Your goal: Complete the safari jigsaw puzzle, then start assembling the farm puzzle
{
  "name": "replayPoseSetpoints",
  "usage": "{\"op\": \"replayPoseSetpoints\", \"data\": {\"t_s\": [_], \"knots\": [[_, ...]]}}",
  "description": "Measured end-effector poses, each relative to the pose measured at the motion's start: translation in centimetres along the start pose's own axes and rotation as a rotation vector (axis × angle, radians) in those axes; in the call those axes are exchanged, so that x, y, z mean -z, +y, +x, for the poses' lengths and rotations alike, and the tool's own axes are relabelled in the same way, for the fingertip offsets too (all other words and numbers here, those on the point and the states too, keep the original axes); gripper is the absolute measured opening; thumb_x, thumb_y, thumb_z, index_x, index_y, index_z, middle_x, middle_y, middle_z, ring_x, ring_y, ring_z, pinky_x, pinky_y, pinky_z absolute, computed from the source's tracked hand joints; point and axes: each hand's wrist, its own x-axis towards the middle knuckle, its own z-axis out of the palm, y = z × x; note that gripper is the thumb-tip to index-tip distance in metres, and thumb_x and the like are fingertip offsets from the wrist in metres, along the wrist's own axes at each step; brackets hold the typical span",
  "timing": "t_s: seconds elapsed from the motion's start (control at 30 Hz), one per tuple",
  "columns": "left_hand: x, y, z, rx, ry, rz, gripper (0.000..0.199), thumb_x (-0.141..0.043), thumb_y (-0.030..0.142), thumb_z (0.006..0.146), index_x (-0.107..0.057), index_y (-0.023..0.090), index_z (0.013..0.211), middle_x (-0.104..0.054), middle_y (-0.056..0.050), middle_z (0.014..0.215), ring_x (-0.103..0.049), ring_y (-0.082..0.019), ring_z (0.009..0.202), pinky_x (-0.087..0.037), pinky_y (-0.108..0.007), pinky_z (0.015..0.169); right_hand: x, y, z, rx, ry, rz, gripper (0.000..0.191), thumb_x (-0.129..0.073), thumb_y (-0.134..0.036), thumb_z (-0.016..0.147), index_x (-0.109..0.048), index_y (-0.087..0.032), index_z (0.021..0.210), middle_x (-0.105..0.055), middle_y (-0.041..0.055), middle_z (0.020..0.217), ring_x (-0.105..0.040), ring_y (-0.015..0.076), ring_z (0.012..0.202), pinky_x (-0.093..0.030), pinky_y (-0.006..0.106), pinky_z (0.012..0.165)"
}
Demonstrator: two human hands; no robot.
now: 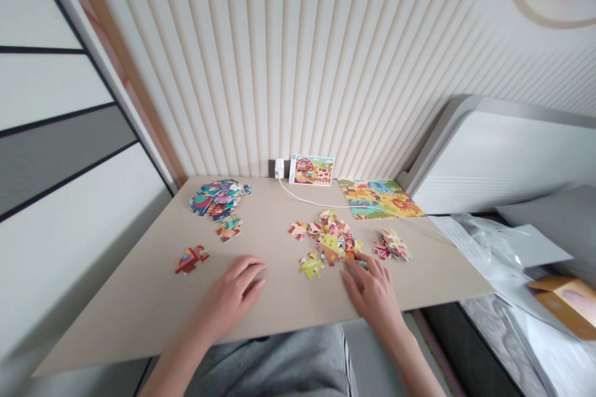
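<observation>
My left hand (233,294) lies flat on the beige board (125,316), fingers spread and holding nothing. The nearest thing to it is a small joined cluster of red jigsaw pieces (191,259) out to the left. My right hand (372,298) rests with its fingertips at the front edge of a heap of pink and orange jigsaw pieces (333,237). Yellow-green pieces (311,265) lie just left of those fingers. Farther off are a smaller heap of pieces (392,245) on the right and a teal-and-pink heap (218,198) at the back left.
An assembled jungle-animal puzzle (379,198) lies at the back right, beside a farm picture card (311,170) leaning on the ribbed wall. A white plug (279,168) trails a cable. Plastic sheeting (488,248) and an orange box (565,307) lie off the right edge.
</observation>
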Motion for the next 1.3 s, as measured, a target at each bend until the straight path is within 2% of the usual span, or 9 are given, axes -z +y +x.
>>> {"op": "replayPoseSetpoints", "data": {"t_s": [0.23, 0.37, 0.67, 0.77, 0.93, 1.0, 1.1, 1.2, 1.3], "knots": [[0.0, 0.1, 0.1, -0.008, -0.007, 0.016, 0.027, -0.050, 0.027, 0.103, -0.063, 0.027, 0.127, -0.063, -0.007, 0.126, -0.064, -0.023, 0.117, -0.055, -0.039, 0.103, 0.0, -2.7, 3.4, 0.082, -0.026, 0.041, 0.037, -0.059, -0.037, 0.100, -0.064, -0.029, 0.135, -0.056, 0.0126, 0.146, -0.052, 0.0327, 0.133, -0.043, 0.052, 0.108], [0.1, 0.2, 0.1, -0.002, 0.002, 0.015, 0.026, -0.051, 0.028, 0.103, -0.063, 0.026, 0.125, -0.064, -0.007, 0.124, -0.065, -0.023, 0.116, -0.056, -0.038, 0.102, -1.0, -3.7, 4.9, 0.106, -0.058, 0.116, 0.031, -0.060, -0.035, 0.100, -0.067, -0.032, 0.130, -0.059, 0.0096, 0.142, -0.053, 0.0306, 0.133, -0.042, 0.052, 0.110], [0.0, 0.2, -0.1, 0.012, -0.032, 0.017, 0.026, -0.049, 0.028, 0.104, -0.061, 0.027, 0.127, -0.063, -0.007, 0.127, -0.064, -0.023, 0.119, -0.055, -0.039, 0.104, -1.5, -3.6, 4.3, 0.060, 0.037, 0.263, 0.042, -0.065, -0.043, 0.097, -0.062, -0.026, 0.136, -0.068, 0.0115, 0.129, -0.059, 0.0315, 0.125, -0.043, 0.054, 0.109], [0.0, 0.2, -0.1, 0.006, -0.024, 0.025, 0.027, -0.050, 0.028, 0.104, -0.062, 0.027, 0.127, -0.063, -0.007, 0.126, -0.064, -0.023, 0.118, -0.055, -0.039, 0.104, -1.0, -4.2, 4.2, 0.136, 0.020, 0.374, 0.042, -0.065, -0.042, 0.098, -0.061, -0.028, 0.137, -0.068, 0.0108, 0.132, -0.060, 0.0299, 0.125, -0.045, 0.051, 0.109], [-0.1, 0.1, -0.1, 0.022, -0.001, 0.044, 0.035, -0.050, 0.027, 0.103, -0.057, 0.026, 0.137, -0.063, -0.008, 0.130, -0.063, -0.024, 0.122, -0.055, -0.040, 0.105, 0.0, -6.9, 4.7, 0.395, -0.176, 0.405, 0.045, -0.065, -0.038, 0.099, -0.058, -0.030, 0.142, -0.061, 0.0075, 0.145, -0.051, 0.0274, 0.138, -0.039, 0.050, 0.117], [-0.1, 0.2, -0.1, 0.029, 0.002, 0.047, 0.038, -0.050, 0.027, 0.103, -0.055, 0.027, 0.140, -0.063, -0.008, 0.133, -0.063, -0.024, 0.123, -0.055, -0.040, 0.105, 0.2, -7.7, 4.9, 0.375, -0.188, 0.339, 0.043, -0.066, -0.040, 0.097, -0.061, -0.032, 0.139, -0.062, 0.0074, 0.143, -0.051, 0.0287, 0.137, -0.037, 0.053, 0.118], [0.4, 0.7, 0.1, -0.008, -0.014, 0.050, 0.044, -0.053, 0.025, 0.100, -0.054, 0.028, 0.144, -0.062, -0.008, 0.137, -0.061, -0.025, 0.127, -0.054, -0.041, 0.107, 0.2, -8.0, 4.8, 0.250, -0.158, 0.255, 0.039, -0.068, -0.043, 0.096, -0.066, -0.032, 0.133, -0.066, 0.0085, 0.132, -0.058, 0.0292, 0.125, -0.041, 0.052, 0.112], [1.3, 1.6, 0.5, -0.161, -0.113, 0.050, 0.055, -0.057, 0.019, 0.096, -0.053, 0.032, 0.149, -0.059, -0.005, 0.146, -0.053, -0.026, 0.136, -0.049, -0.044, 0.114, -0.1, -7.8, 4.4, 0.176, -0.142, 0.216, 0.037, -0.070, -0.044, 0.094, -0.068, -0.032, 0.129, -0.068, 0.0081, 0.125, -0.061, 0.0289, 0.118, -0.044, 0.050, 0.107], [2.0, 2.2, 0.9, -0.279, -0.190, 0.050, 0.053, -0.056, 0.015, 0.096, -0.058, 0.035, 0.145, -0.058, -0.002, 0.149, -0.049, -0.027, 0.141, -0.045, -0.049, 0.117, -0.4, -7.5, 4.2, 0.155, -0.133, 0.225, 0.034, -0.069, -0.039, 0.096, -0.067, -0.031, 0.128, -0.069, 0.0073, 0.124, -0.061, 0.0287, 0.117, -0.044, 0.049, 0.106]]}}
